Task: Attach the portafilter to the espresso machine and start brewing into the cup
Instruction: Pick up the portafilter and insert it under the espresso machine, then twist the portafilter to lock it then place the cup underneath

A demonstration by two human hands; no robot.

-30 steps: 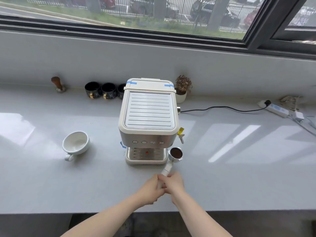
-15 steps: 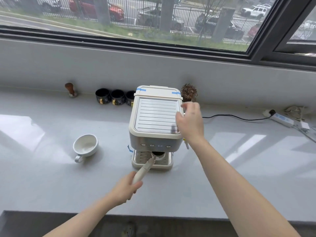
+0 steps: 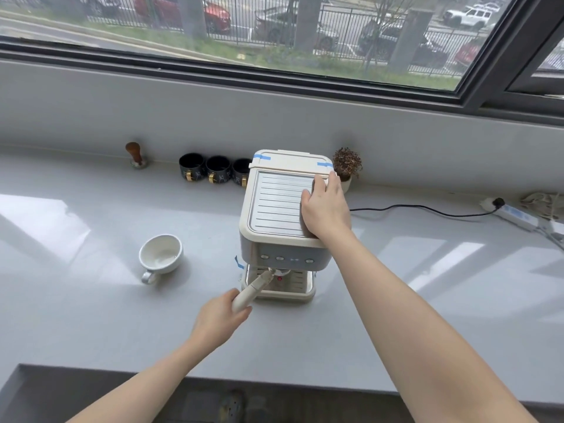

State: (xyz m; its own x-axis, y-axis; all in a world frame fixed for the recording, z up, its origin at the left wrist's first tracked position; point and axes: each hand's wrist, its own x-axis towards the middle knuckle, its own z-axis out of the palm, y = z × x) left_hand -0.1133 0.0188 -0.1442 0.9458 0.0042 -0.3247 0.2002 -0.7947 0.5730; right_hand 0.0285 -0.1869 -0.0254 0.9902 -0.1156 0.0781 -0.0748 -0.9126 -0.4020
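Note:
The cream espresso machine (image 3: 274,209) stands mid-counter with its buttons facing me. The portafilter (image 3: 258,285) has its head tucked under the machine's front, above the drip tray (image 3: 300,293); its cream handle points toward me and to the left. My left hand (image 3: 218,315) grips the end of that handle. My right hand (image 3: 325,209) lies flat on the right side of the machine's ribbed top, fingers spread. A white cup (image 3: 160,254) sits on the counter to the left of the machine, apart from it, handle toward me.
Three dark cups (image 3: 218,172) line the back wall left of the machine, with a wooden-handled tamper (image 3: 135,154) further left. A small potted plant (image 3: 346,166) stands behind the machine's right corner. A black cord (image 3: 427,209) runs right to a power strip (image 3: 515,213).
The portafilter went from beside the drip tray, held in both hands, to under the machine's head. My right hand let go and came down flat on the machine's top.

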